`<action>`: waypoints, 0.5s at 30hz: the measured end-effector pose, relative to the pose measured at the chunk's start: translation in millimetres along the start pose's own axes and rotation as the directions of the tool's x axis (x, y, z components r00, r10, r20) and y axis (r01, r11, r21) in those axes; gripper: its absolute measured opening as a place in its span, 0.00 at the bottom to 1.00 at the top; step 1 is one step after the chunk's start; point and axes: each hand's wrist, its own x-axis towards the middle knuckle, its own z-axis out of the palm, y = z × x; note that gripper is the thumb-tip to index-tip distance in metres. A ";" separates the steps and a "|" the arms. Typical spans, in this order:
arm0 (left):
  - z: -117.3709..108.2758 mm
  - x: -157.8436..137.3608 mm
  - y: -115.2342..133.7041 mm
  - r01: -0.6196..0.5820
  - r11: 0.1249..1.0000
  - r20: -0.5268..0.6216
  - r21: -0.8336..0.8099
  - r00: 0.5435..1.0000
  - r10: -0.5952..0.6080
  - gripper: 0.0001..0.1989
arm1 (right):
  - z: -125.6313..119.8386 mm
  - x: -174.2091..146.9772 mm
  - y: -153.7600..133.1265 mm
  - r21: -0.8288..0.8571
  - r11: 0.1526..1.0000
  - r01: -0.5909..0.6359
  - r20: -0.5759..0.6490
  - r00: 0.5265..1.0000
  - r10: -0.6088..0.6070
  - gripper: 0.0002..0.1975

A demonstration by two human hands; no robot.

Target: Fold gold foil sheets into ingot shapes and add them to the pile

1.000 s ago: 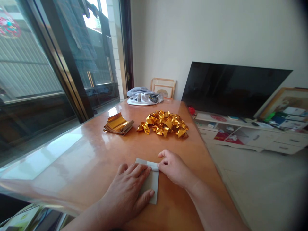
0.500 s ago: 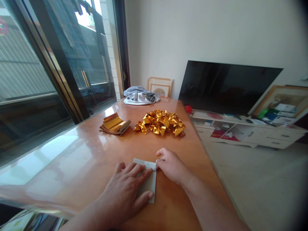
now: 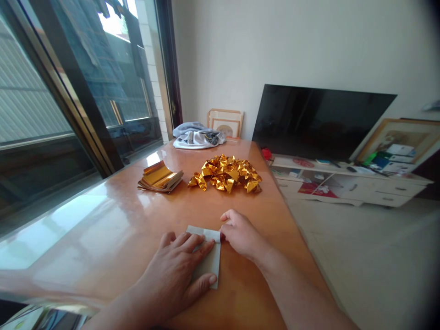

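A pale grey sheet of paper (image 3: 210, 266) lies on the table, its far edge folded over in a narrow strip. My left hand (image 3: 187, 263) rests flat across it, fingers stretched out and thumb spread near the lower right corner, pressing it to the tabletop. At the paper's upper right corner, my right hand (image 3: 242, 233) has its thumb and curled fingers closed at the end of the folded strip. Beyond my hands sit a stack of gold foil paper (image 3: 160, 178) on the left and a heap of folded gold foil pieces (image 3: 228, 174) on the right.
The glossy wooden table (image 3: 113, 238) ends at a right edge close to my right forearm. Bundled grey cloth (image 3: 197, 136) lies at its far end, by picture frames (image 3: 225, 123). A television (image 3: 316, 126) stands above a low white cabinet (image 3: 364, 185).
The whole view has shifted slightly, so everything appears a little further left. My hands and the paper keep nearly the same positions relative to each other.
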 end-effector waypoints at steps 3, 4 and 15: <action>-4.7 0.4 1.3 -0.001 1.000 0.018 0.005 1.000 0.001 0.28 | -3.2 1.2 4.3 0.017 0.999 -0.047 0.028 0.999 0.046 0.17; -5.8 0.7 1.6 -0.001 1.000 0.023 0.006 1.000 0.001 0.28 | -4.1 1.4 5.4 0.024 0.998 -0.056 0.039 0.998 0.055 0.17; -11.0 11.4 -0.5 -0.005 1.000 0.013 0.013 1.000 0.005 0.25 | -10.7 3.6 1.6 -0.035 0.999 -0.019 -0.034 0.999 0.018 0.09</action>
